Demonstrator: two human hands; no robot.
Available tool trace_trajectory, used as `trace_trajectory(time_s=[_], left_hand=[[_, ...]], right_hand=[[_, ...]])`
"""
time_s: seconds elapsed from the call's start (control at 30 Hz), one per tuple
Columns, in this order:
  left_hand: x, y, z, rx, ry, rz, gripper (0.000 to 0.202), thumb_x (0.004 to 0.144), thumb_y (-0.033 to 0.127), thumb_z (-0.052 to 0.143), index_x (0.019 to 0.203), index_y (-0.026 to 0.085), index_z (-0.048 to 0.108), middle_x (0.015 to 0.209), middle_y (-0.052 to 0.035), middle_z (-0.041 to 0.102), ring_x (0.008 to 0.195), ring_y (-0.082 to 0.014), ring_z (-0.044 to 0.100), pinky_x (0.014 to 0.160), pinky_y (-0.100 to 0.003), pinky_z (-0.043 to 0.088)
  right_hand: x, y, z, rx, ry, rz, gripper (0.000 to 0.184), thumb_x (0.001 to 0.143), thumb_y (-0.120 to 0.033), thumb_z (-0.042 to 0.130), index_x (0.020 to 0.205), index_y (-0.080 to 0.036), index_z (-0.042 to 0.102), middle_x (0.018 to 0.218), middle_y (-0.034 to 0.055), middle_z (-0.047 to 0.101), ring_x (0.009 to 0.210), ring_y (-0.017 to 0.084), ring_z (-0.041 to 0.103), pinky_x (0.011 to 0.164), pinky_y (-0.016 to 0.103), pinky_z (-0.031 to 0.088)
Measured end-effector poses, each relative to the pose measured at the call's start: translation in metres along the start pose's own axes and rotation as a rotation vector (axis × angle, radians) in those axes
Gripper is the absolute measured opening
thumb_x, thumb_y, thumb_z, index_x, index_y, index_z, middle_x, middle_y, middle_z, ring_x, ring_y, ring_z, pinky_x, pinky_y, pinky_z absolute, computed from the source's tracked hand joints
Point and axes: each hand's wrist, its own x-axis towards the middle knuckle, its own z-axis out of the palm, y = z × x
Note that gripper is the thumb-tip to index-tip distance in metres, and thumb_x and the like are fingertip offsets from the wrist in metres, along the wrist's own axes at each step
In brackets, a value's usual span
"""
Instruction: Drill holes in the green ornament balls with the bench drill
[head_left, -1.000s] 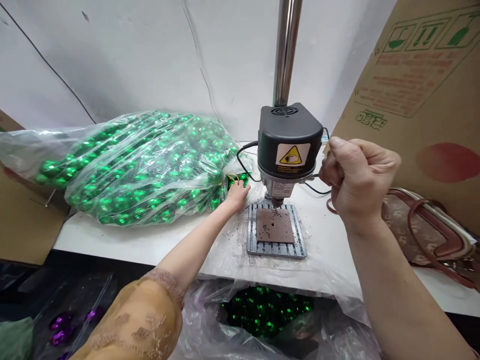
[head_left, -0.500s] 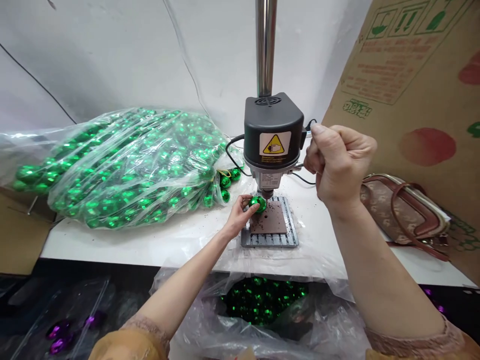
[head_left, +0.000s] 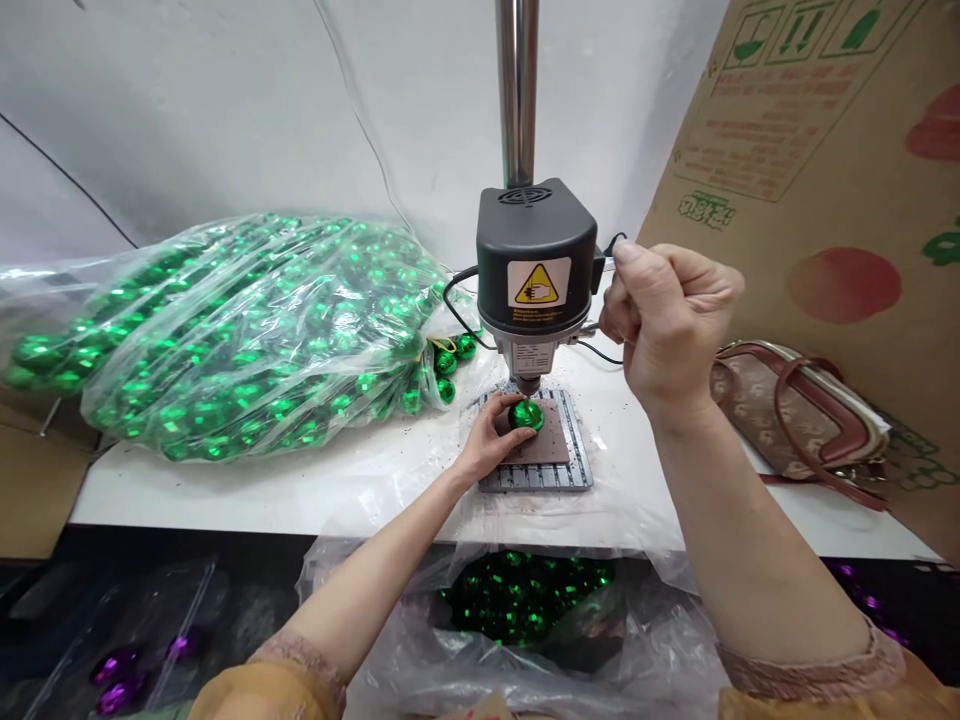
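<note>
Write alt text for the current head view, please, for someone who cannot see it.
The left hand holds a green ball under a drill press, over a brown pad, while the right hand is closed around what seems its lever. A clear bag of green balls lies left, a handbag and cardboard box right.

There are two hands [head_left: 487, 437] [head_left: 675, 320], one held green ball [head_left: 531, 418], one drill press [head_left: 536, 235] and one handbag [head_left: 810, 412].

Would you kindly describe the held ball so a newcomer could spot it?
Find the black drill head with the yellow sign. Below it, over the brown plate, is a shiny green ball. Unlike the bagged balls, it's in the left hand.
</note>
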Motion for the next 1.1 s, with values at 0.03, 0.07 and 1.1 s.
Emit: trace_trajectory(time_s=[0.03,0.07,1.1], left_hand=[[-0.002,-0.001,0.001,0.025,-0.008,0.010,0.053,0.073,0.038,0.081,0.119,0.021,0.059,0.132,-0.0107,0.059,0.129,-0.0303,0.053,0.113,-0.047,0.037],[-0.003,-0.002,0.001,0.031,-0.017,0.019,0.054,0.073,0.037,0.081,0.119,0.021,0.059,0.135,-0.0109,0.057,0.131,-0.0305,0.051,0.114,-0.047,0.036],[-0.009,-0.011,0.007,-0.035,-0.018,0.017,0.055,0.074,0.033,0.081,0.121,0.022,0.054,0.125,-0.0089,0.062,0.121,-0.0266,0.058,0.107,-0.045,0.044]], right_hand=[[0.000,0.000,0.000,-0.011,-0.003,-0.005,0.052,0.087,-0.039,0.062,0.047,-0.019,0.035,0.039,-0.0049,0.032,0.037,0.003,0.028,0.038,0.026,0.023],[0.000,0.000,0.000,-0.017,-0.003,-0.007,0.052,0.088,-0.039,0.061,0.048,-0.019,0.035,0.039,-0.0049,0.032,0.037,0.003,0.028,0.038,0.026,0.023],[-0.053,0.024,-0.013,-0.016,0.076,-0.220,0.052,0.085,-0.024,0.060,0.047,-0.018,0.024,0.045,-0.0054,0.025,0.040,0.004,0.026,0.043,0.029,0.021]])
